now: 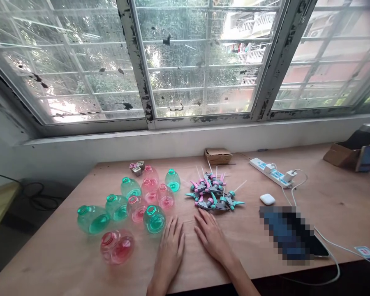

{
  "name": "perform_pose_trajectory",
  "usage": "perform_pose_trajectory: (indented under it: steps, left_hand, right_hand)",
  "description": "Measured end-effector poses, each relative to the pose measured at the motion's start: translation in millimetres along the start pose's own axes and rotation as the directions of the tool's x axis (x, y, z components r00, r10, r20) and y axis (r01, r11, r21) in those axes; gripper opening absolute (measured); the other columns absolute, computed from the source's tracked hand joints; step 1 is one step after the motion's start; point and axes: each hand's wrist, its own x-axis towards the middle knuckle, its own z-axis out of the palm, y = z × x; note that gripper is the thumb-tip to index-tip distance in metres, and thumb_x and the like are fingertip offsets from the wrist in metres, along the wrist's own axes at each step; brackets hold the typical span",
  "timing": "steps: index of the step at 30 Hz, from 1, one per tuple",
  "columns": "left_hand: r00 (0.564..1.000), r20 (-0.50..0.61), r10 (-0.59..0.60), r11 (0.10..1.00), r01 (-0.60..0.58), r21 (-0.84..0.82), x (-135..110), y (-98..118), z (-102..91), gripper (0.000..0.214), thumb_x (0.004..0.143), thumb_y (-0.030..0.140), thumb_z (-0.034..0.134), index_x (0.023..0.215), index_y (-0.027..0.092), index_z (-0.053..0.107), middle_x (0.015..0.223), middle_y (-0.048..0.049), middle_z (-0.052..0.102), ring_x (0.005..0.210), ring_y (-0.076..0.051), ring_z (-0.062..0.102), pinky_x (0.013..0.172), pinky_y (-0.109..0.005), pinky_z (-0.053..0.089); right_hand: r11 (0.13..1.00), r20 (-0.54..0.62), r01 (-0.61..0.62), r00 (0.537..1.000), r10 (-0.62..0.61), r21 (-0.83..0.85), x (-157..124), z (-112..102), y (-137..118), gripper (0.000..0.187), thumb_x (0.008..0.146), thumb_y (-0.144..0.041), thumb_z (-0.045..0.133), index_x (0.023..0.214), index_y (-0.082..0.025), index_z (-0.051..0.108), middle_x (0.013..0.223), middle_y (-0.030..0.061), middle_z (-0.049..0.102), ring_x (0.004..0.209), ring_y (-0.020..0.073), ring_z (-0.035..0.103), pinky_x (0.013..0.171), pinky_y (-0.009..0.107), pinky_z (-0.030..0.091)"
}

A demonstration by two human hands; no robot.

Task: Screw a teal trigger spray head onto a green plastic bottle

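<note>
Both hands are laid flat, palms down with fingers extended, on the light brown wooden tabletop (pixel 327 205) in the lower centre of the frame. Nothing is gripped by either.

The left hand (pixel 170 250) is placed just beside a round teal transparent plastic bottle (pixel 154 220), which stands upright to the upper left of its fingertips. Contact cannot be confirmed. The right hand (pixel 212 237) is placed directly below a pile of teal, pink and grey plastic trigger spray heads (pixel 212 192), its fingertips just short of the nearest head. The two hands are near each other but apart.

Further teal and pink bottles of the same kind are grouped left of centre, all with open necks. A pink transparent plastic bottle (pixel 117 246) is noted lying on its side, left of the left hand.

Right of the pile, a white earbud case (pixel 267 199) and a white power strip (pixel 271 172) are recorded. A small brown cardboard box (pixel 218 156) is set against the wall, top centre of the table.
</note>
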Motion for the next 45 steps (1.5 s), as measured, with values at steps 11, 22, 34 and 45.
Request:
perform_pose_trajectory:
  steps: [11,22,34,45]
  left_hand:
    - [0.646,-0.720,-0.255,0.957,0.060,-0.285,-12.2,-2.2,-17.9,0.049,0.077,0.030,0.074,0.117,0.021,0.048,0.119,-0.0092,0.050,0.116,-0.028,0.051,0.105,-0.052,0.040]
    - [0.638,-0.564,-0.525,0.813,0.181,-0.553,12.3,-13.7,-6.3,0.101,0.071,0.040,0.078,0.148,0.023,0.016,0.151,-0.0188,0.033,0.138,-0.034,0.038,0.113,-0.054,0.033]
    - [0.799,-0.492,-0.347,0.919,0.185,-0.348,6.5,-5.6,-12.5,0.071,0.074,0.053,0.070,0.134,0.024,0.046,0.124,-0.0113,0.047,0.120,-0.034,0.051,0.104,-0.056,0.043]
    - [0.875,-0.161,-0.456,0.683,0.228,-0.694,-8.0,0.1,-18.3,0.061,0.086,0.053,0.053,0.136,0.023,0.036,0.137,-0.0146,0.049,0.129,-0.031,0.047,0.109,-0.053,0.036]
  right_hand:
    - [0.972,-0.517,-0.235,0.834,0.191,-0.022,1.1,-3.0,9.8,0.053,0.098,-0.029,0.043,0.149,-0.021,0.027,0.156,0.0142,0.023,0.142,0.0345,0.022,0.111,0.060,0.031]
    - [0.906,-0.425,-0.396,0.853,0.302,-0.151,0.4,7.7,18.7,0.055,0.097,-0.041,0.041,0.147,-0.018,0.032,0.143,0.0176,0.043,0.130,0.0361,0.036,0.105,0.057,0.032]
    - [0.940,-0.446,-0.339,0.838,0.316,0.028,-4.0,3.7,19.6,0.024,0.093,-0.028,0.043,0.112,-0.020,0.057,0.142,0.0142,0.048,0.124,0.0339,0.044,0.098,0.051,0.039]
    - [0.476,-0.471,0.006,0.149,0.869,0.880,-45.0,-42.0,32.1,0.027,0.091,-0.044,0.055,0.104,-0.020,0.059,0.096,0.0055,0.071,0.067,0.0173,0.062,0.057,0.026,0.046]
